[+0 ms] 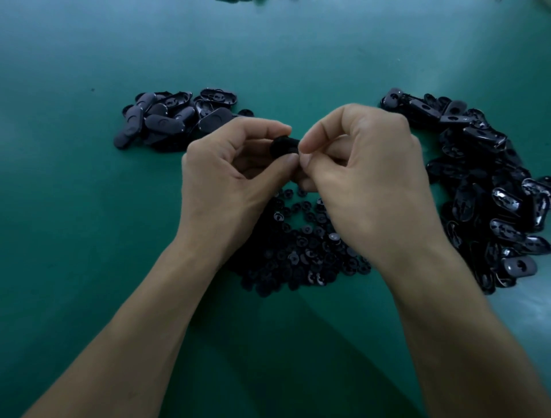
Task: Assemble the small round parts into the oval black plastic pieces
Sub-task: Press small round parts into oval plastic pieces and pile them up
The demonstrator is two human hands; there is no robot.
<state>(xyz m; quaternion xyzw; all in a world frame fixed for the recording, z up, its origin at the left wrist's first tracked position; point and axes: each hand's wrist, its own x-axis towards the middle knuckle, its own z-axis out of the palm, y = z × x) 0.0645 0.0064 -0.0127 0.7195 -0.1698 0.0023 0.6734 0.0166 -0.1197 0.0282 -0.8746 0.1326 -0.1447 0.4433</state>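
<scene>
Above the green table, my left hand (235, 170) and my right hand (366, 179) meet at their fingertips. Between them sits one oval black plastic piece (284, 146), pinched by my left thumb and fingers. My right thumb and forefinger pinch at its right end; any small round part there is hidden by the fingers. A heap of small round black parts (301, 247) lies on the table under my hands. A pile of oval pieces (173, 119) lies at the back left. A larger pile of oval pieces (489, 191) curves along the right.
The green table surface (74, 209) stretches bare to the left and towards the front. A few dark items (229, 1) show at the far top edge, too cut off to identify.
</scene>
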